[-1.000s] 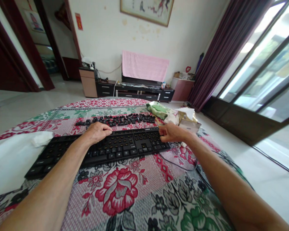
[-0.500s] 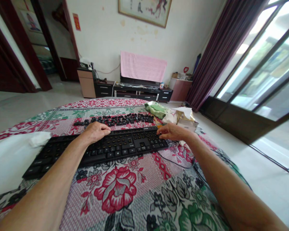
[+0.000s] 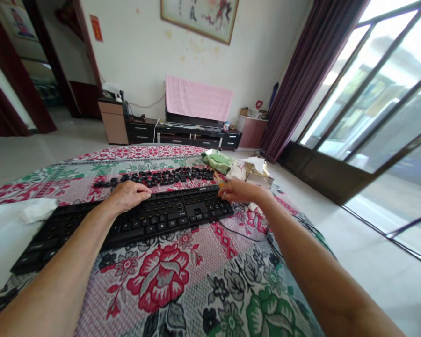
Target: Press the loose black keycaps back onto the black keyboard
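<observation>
A small pale label [image 3: 204, 188] sits on the far edge of my keyboard [image 3: 171, 213], toward its right end, but the print is too small for me to read. The keys [image 3: 171, 224] fitted along the front row carry pale marks, also too tiny to make out. On the wall, a red strip [image 3: 96, 28] bears yellowish characters, and the picture [image 3: 199, 18] has some dark ones at its left; neither is legible from here.

The keyboard lies flat on the flowered cloth [image 3: 161, 281] in front of me, its front row facing me. Its long axis runs from left to right on a slant: the left end comes nearer to me, and the right end lies farther off. Most rows behind the front one show bare sockets. Loose caps [image 3: 161, 177] are strewn in a band just beyond the far edge, roughly along it.

My hands are well apart. My left hand [image 3: 128, 195] is bent over the far edge, left of the middle; I can't tell how firmly it grips. My right hand [image 3: 241, 191] is at the far right corner, fingertips bent over the keys there; whether they pinch anything is hidden. A cable [image 3: 245, 237] curves over the cloth near my right forearm.
</observation>
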`<state>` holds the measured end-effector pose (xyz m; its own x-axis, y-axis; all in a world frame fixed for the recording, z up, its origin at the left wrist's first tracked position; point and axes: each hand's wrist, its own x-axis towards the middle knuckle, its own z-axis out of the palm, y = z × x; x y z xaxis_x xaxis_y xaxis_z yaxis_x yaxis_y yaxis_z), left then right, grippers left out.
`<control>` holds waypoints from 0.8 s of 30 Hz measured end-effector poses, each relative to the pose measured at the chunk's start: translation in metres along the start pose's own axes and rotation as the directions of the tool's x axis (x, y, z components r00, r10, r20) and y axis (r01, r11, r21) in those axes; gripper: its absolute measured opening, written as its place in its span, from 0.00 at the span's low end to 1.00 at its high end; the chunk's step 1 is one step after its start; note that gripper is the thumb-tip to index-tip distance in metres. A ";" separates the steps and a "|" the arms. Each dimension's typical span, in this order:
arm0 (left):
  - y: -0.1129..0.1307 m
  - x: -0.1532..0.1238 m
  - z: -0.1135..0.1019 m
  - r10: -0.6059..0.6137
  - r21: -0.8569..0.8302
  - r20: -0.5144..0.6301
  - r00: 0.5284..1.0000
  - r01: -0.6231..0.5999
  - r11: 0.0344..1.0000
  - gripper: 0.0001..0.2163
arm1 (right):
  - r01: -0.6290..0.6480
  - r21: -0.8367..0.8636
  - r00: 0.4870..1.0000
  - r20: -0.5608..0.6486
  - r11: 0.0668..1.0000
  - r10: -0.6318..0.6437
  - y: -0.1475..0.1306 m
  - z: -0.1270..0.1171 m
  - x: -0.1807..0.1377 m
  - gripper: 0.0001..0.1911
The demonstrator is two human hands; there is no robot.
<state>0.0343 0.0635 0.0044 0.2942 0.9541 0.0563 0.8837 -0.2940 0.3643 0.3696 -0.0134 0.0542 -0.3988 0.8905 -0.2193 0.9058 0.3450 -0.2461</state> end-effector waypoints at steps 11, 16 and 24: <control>-0.003 0.001 0.001 0.026 -0.034 0.009 1.000 -0.026 0.999 0.14 | -0.444 -0.175 0.886 -0.232 0.879 0.401 0.020 0.009 -0.011 0.11; -0.003 0.002 0.002 0.004 -0.014 0.017 1.000 -0.003 1.000 0.15 | -0.507 -0.225 0.857 -0.237 0.832 0.458 0.024 0.023 0.003 0.10; 0.000 -0.001 -0.001 -0.002 -0.025 0.037 0.999 0.003 1.000 0.16 | -0.505 -0.174 0.847 -0.287 0.846 0.447 0.019 0.025 0.005 0.11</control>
<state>0.0338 0.0630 0.0049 0.3059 0.9518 0.0216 0.8749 -0.2900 0.3880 0.3814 -0.0097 0.0252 0.1078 0.9939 -0.0244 0.9921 -0.1060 0.0669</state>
